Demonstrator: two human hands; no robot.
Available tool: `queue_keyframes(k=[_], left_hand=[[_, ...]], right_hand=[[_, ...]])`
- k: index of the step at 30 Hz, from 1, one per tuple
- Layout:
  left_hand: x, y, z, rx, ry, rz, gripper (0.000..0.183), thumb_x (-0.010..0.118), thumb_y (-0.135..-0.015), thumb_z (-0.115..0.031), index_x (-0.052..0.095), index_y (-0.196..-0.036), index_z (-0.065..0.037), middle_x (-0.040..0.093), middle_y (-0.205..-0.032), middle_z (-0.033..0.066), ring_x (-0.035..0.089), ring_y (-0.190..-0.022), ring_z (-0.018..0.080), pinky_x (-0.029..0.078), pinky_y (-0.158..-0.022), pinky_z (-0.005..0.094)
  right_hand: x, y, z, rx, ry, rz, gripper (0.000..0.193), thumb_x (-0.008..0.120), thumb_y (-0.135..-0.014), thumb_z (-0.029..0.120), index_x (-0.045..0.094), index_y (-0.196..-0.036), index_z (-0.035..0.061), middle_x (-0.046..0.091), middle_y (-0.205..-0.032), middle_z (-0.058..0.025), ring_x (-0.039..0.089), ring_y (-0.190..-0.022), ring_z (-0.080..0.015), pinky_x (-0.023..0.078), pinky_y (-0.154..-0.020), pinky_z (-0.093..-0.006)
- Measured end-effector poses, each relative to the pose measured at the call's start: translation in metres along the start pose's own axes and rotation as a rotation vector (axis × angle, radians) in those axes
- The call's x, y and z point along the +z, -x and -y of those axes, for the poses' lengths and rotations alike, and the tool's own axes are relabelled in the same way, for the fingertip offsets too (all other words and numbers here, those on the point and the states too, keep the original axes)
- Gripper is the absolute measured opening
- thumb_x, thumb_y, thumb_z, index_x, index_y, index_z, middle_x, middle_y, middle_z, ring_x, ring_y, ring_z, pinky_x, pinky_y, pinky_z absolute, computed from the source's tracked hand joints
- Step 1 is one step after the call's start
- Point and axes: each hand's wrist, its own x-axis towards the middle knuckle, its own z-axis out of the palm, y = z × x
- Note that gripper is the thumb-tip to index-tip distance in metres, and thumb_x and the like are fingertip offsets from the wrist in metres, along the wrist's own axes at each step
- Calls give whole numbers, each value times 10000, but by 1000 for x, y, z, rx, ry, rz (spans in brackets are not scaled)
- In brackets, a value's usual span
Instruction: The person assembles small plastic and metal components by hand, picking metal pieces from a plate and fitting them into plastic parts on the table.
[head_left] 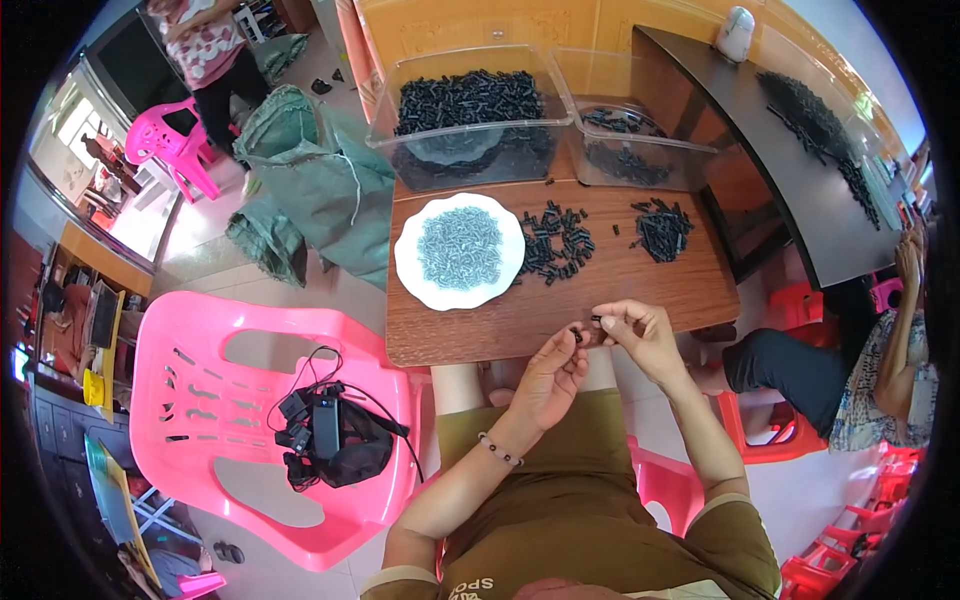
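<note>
Just in front of the wooden table's near edge, my left hand (pixel 550 382) pinches a small black part (pixel 577 337) between thumb and fingertips. To its right, my right hand (pixel 648 345) grips a short black cylindrical piece (pixel 597 319) by its end, a little apart from the left one. Beyond them on the table lie a loose heap of small black pieces (pixel 565 243) and a denser pile of black cylindrical parts (pixel 662 232). A scalloped white plate (pixel 408 275) holds many small silvery pieces (pixel 460 247), like screws or pins.
Behind the plate stands a clear bin (pixel 470 160) full of black parts, beside a second clear bin (pixel 620 165) with fewer. A pink chair (pixel 230 310) carrying a black device (pixel 327 428) and cables is at left. A co-worker (pixel 900 390) sits right at a dark table (pixel 790 170).
</note>
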Motion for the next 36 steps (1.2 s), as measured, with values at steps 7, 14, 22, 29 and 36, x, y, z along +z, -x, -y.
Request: queue_keyframes(k=[7,14,22,29,36], left_hand=[[3,3,3,13,13,89,286,618,-901,-173,567,-1155,-52,630,-1013,33,597,-814,94,523,-721,207],[6,6,3,29,4,99,243,657,-873,-173,600,-1100,-109,648,-1016,22,598,-817,110,524,-717,240],[10,10,9,-2,-53,77,231,671,-863,-198,614,-1078,-134,645,-995,-23,573,-840,97,495,-720,235],[8,11,14,-20,-79,89,218,650,-879,-212,614,-1083,-144,638,-1000,-31,574,-845,83,490,-734,227],[8,11,13,-16,-88,98,204,637,-891,-204,619,-1085,-145,635,-1018,-28,574,-857,84,492,-754,232]], right_hand=[[-3,26,17,10,-124,17,173,674,-819,11,653,-989,-13,668,-906,-43,606,-838,-79,476,-747,-216],[3,39,17,7,-280,31,179,726,-797,24,655,-959,-3,676,-899,-55,617,-831,-78,501,-744,-218],[4,50,10,-17,-376,22,129,700,-817,14,639,-928,-7,670,-963,-85,634,-868,-112,524,-779,-248],[10,54,8,-48,-295,-4,125,705,-801,-6,640,-907,-10,662,-952,-103,629,-899,-146,522,-779,-263],[11,55,11,-126,-223,-17,132,719,-779,-19,649,-890,-8,652,-904,-86,598,-870,-141,477,-758,-268]])
